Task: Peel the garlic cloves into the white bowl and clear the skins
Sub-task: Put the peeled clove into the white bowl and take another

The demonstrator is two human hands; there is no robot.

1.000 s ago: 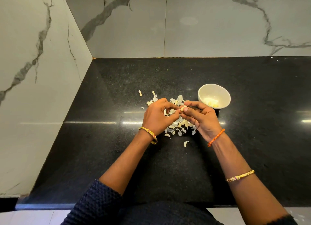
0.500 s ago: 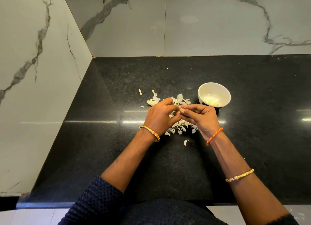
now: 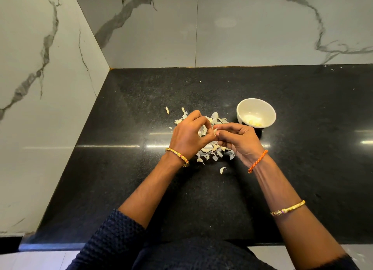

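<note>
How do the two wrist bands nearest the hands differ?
The left wrist band is a gold bangle with a small red detail; the right wrist band is a plain orange twisted cord. The gold one looks rigid, the orange one soft. Both sit right at the wrist.

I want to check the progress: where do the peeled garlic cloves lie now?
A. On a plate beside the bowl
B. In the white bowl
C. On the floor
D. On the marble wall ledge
B: pale peeled cloves lie at the bottom of the white bowl, right of the hands.
</note>
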